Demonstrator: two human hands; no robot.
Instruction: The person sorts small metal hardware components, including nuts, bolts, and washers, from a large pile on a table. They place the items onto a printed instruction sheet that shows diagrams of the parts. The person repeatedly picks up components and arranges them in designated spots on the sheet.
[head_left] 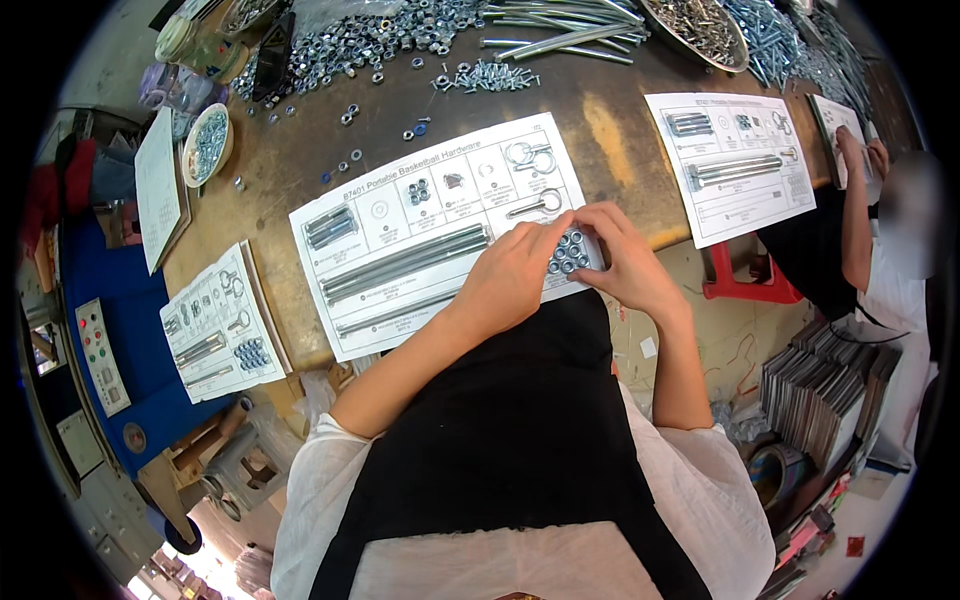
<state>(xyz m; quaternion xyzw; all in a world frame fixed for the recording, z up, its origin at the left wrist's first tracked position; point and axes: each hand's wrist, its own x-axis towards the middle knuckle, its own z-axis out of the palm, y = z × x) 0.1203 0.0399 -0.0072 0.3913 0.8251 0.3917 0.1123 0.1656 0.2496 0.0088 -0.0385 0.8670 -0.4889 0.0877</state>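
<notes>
A white printed hardware card (400, 215) lies on the brown workbench (610, 110) in front of me, with long bolts, eye bolts and small nuts laid on its pictures. My left hand (515, 270) rests on the card's near right corner, fingers curled beside a cluster of metal nuts (568, 252). My right hand (622, 262) comes in from the right and its fingers touch the same nuts. Both hands press around the cluster; parts of it are hidden under my fingers.
Loose nuts (350, 40), screws (490, 75) and long rods (570, 30) heap at the bench's far side, with a metal bowl (700, 30). Filled cards lie at left (215, 325) and right (735, 160). Another person's arm (855, 220) works at right. Stacked trays (825, 385) stand below.
</notes>
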